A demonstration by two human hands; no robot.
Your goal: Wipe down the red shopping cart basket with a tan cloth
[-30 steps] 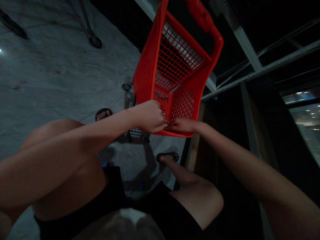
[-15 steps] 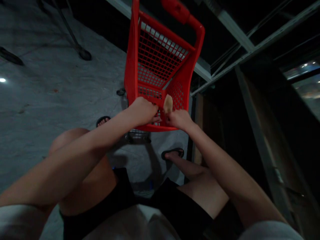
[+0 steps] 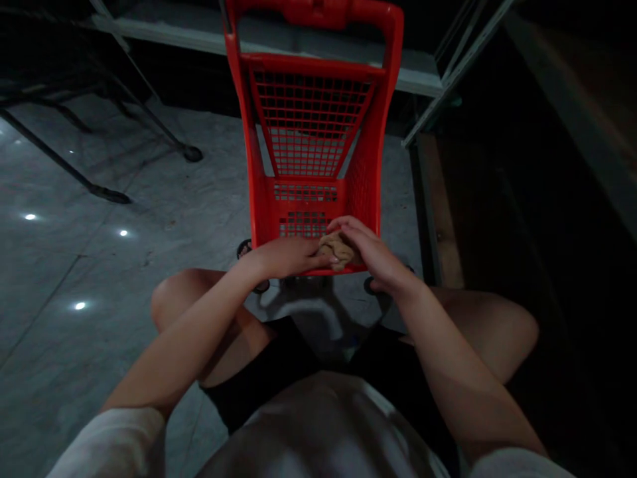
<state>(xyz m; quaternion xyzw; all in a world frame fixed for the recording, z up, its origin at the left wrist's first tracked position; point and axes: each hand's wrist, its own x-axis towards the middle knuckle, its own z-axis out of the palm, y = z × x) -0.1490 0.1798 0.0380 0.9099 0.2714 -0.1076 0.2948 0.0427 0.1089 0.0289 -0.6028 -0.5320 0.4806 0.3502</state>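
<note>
A tan folded cloth [image 3: 336, 249] is bunched up between my two hands, at the near rim of a red plastic shopping cart [image 3: 318, 189]. My left hand [image 3: 293, 256] reaches in from the left, its fingers pressing on the cloth's left and lower side. From the right, my right hand [image 3: 365, 247] curves its fingers over the top of the cloth. The cart has grid walls and a handle bar at its far end. Its near wheels are partly hidden below the basket.
Grey floor [image 3: 60, 265] spreads to the left, with reflected lights on it. Dark metal legs [image 3: 109, 195] stand at the upper left. Behind the cart runs a pale shelf frame [image 3: 418, 81]. A wooden ledge [image 3: 442, 212] borders the right side.
The cloth, hanging from my right hand before, is now bunched between both hands at the rim. My left hand has moved right onto it. The view has turned, so the cart looks straighter.
</note>
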